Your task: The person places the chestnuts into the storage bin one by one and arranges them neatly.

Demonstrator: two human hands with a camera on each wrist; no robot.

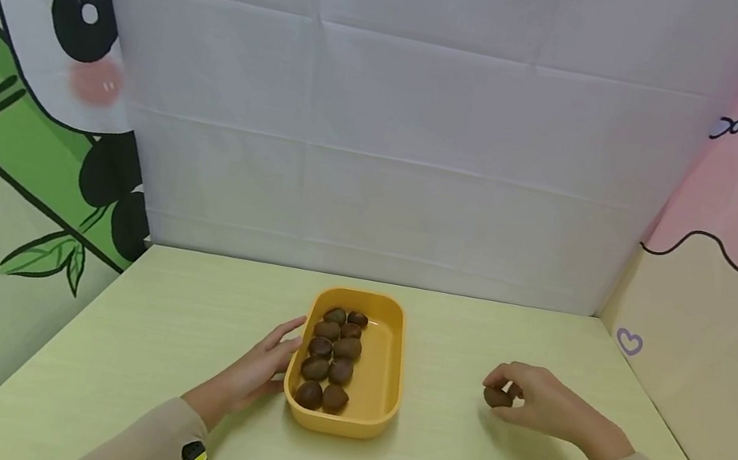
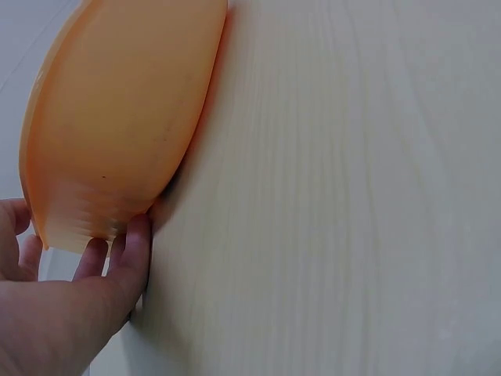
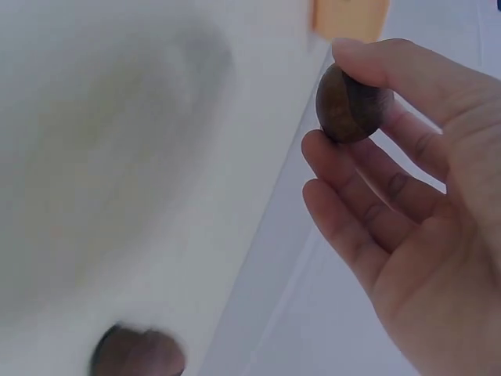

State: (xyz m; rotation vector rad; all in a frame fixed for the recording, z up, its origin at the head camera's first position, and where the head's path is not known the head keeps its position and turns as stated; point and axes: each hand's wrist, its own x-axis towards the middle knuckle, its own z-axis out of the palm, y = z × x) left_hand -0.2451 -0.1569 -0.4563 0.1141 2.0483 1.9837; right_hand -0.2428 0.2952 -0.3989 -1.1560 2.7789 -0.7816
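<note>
A yellow tray (image 1: 367, 427) stands on the table with chestnuts (image 1: 347, 348) in two columns along its left half. Spread along the tray's outer left wall, the fingers of my left hand (image 1: 253, 372) touch it. The left wrist view shows those fingertips against the tray (image 2: 117, 110), seen from outside. To the right of the tray, my right hand (image 1: 541, 401) pinches one brown chestnut (image 1: 496, 398) between thumb and fingers. In the right wrist view this chestnut (image 3: 344, 106) is held at the fingertips, with the other fingers loosely bent.
A blurred dark brown roundish thing (image 3: 137, 352) shows at the bottom of the right wrist view; I cannot tell what it is. Behind the pale wood-grain table (image 1: 220, 286) rises a white backdrop (image 1: 387, 209). Panels with painted animals flank both sides.
</note>
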